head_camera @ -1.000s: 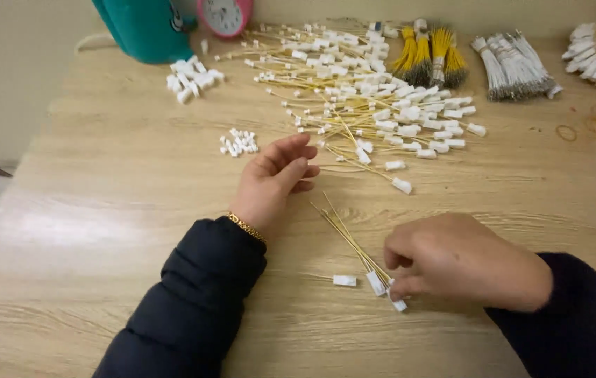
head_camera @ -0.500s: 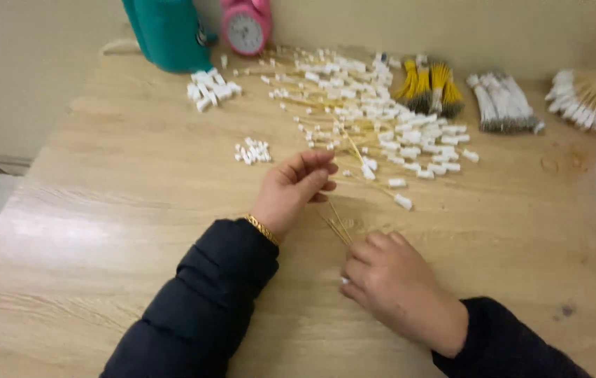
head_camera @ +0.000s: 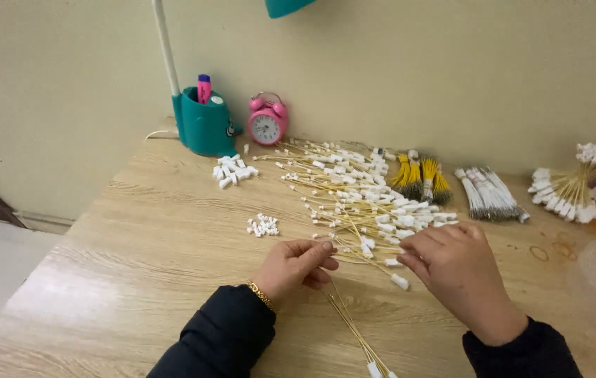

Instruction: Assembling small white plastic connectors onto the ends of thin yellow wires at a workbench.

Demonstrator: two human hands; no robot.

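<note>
both hands work at the near edge of the pile of yellow wires with white plugs (head_camera: 354, 199) on the wooden table (head_camera: 137, 259), left hand (head_camera: 294, 266) pinching a wire, right hand (head_camera: 455, 262) curled, fingertips on another.

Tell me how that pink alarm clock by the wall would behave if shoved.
The pink alarm clock would probably tip rather than slide, since it stands upright on small feet. Its round body might then roll, perhaps against the teal lamp base close beside it.

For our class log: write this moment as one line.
left hand: pinching yellow wires | right hand: on wire pile | table: wooden
</note>
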